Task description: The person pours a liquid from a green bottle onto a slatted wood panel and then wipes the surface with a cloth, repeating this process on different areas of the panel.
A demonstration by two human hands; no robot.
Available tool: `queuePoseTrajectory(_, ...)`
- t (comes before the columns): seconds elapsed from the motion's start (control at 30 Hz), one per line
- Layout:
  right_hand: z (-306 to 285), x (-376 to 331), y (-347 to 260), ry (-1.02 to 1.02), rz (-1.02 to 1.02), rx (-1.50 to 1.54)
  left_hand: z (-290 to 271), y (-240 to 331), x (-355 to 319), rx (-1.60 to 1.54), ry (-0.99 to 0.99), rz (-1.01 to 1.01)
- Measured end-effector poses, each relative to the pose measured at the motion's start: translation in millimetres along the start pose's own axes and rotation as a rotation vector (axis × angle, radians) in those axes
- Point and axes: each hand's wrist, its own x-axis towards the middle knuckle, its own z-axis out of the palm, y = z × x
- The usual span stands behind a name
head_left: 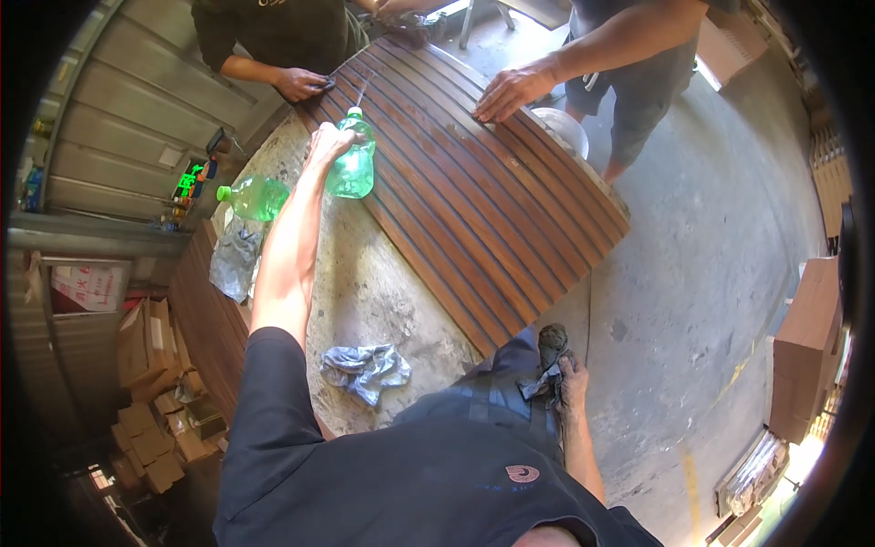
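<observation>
My left hand [332,143] reaches far forward, fingers wrapped around a translucent green plastic bottle [354,173]. A thin stream of liquid leaves its pale cap and lands on a brown slatted wood panel [483,228], wet-looking along several slats. Down by my right thigh, my right hand [572,383] is closed on a dark, stained rag [551,351], off the panel's near corner. A second green bottle [257,199] lies to the left of my forearm. On the worn pale tabletop [351,292] under the panel rests a crumpled grey-white rag [366,370].
Across the panel, one person's hand [301,84] presses a dark cloth at its far left edge. Another person's hand [510,93] lies on the far right edge, near a white bucket [562,132]. Cardboard pieces [150,438] pile up left; a brown box [806,346] stands right.
</observation>
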Motion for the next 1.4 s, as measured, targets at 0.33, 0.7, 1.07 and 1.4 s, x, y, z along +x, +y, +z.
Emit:
queuePoseTrajectory(0.33,-20,12,21,0.066,0.004,-0.069,-6,80,-22,0.305,-0.200,0.341)
queuePoseTrajectory(0.7,-5,8,20,-0.031,-0.068,-0.153,-33,-5,-57,0.355,-0.050,0.159)
queuePoseTrajectory(1.07,-9,5,30,-0.066,-0.067,-0.132,-40,-52,-220,0.609,-0.530,0.506)
queuePoseTrajectory(1.4,-4,-14,21,0.037,-0.116,-0.122,-5,-18,-227,0.384,-0.155,0.577)
